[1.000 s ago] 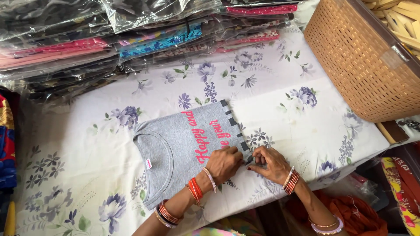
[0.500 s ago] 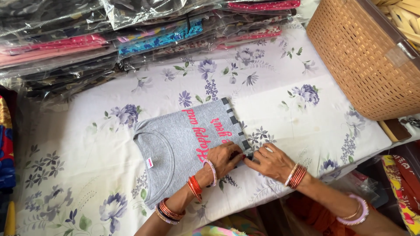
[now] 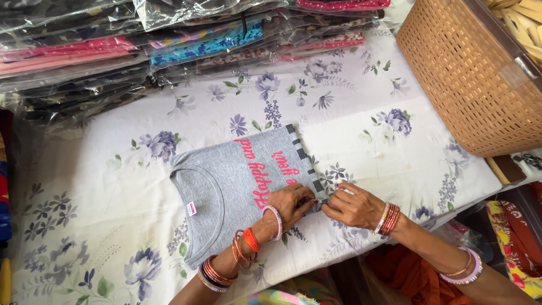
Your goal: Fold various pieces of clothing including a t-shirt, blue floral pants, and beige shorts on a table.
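Note:
A folded grey T-shirt (image 3: 234, 175) with pink lettering and a dark striped edge lies on a floral bedsheet (image 3: 367, 141). My left hand (image 3: 292, 203) presses flat on the shirt's near right corner, fingers spread over the fabric. My right hand (image 3: 354, 205) sits just to its right, with fingertips pinching the striped edge at that corner. Both wrists carry orange and pink bangles. The two hands almost touch at the shirt's corner.
Stacks of garments in clear plastic bags (image 3: 169, 39) line the far side. A woven tan basket (image 3: 480, 79) stands at the right. Bright cloth (image 3: 516, 237) lies below the sheet's right edge, and orange cloth (image 3: 395, 271) lies under my right forearm.
My right hand has shifted slightly and now pinches the striped corner; my left hand stays pressed on the shirt. The shirt itself has barely moved.

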